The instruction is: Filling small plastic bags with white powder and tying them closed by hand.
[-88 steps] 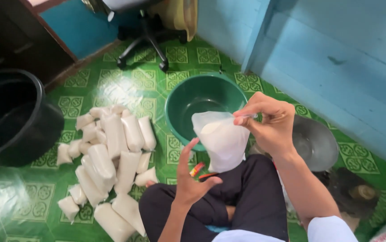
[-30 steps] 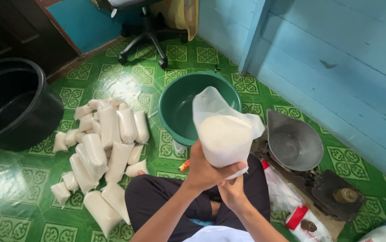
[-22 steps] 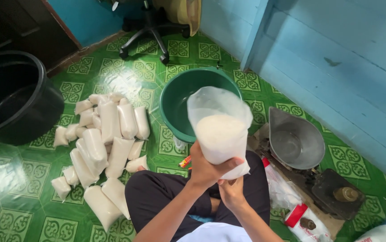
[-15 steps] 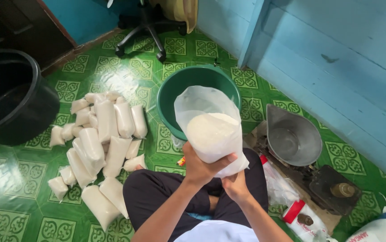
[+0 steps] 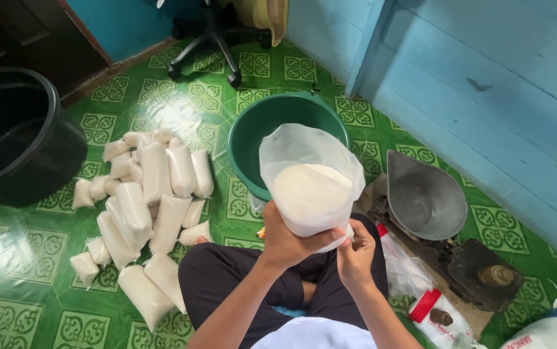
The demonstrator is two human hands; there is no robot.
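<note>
I sit cross-legged on a green patterned floor. Both hands hold up a clear plastic bag of white grain (image 5: 310, 187) over my lap. My left hand (image 5: 285, 239) cups the bag's lower left side. My right hand (image 5: 356, 249) pinches its bottom right corner. The bag's open top stands loose above the grain. Just behind the bag sits a green basin (image 5: 256, 132).
Several filled, sealed bags of white grain (image 5: 146, 207) lie heaped on the floor at left. A big black tub (image 5: 16, 139) stands far left. A metal weighing scale with pan (image 5: 424, 200) is at right, with packets beside it. An office chair base (image 5: 217, 39) stands behind, near blue walls.
The bag has gone from my raised right hand alone to both hands gripping it low at its base. It has tipped slightly and dropped toward my lap over the last second.
</note>
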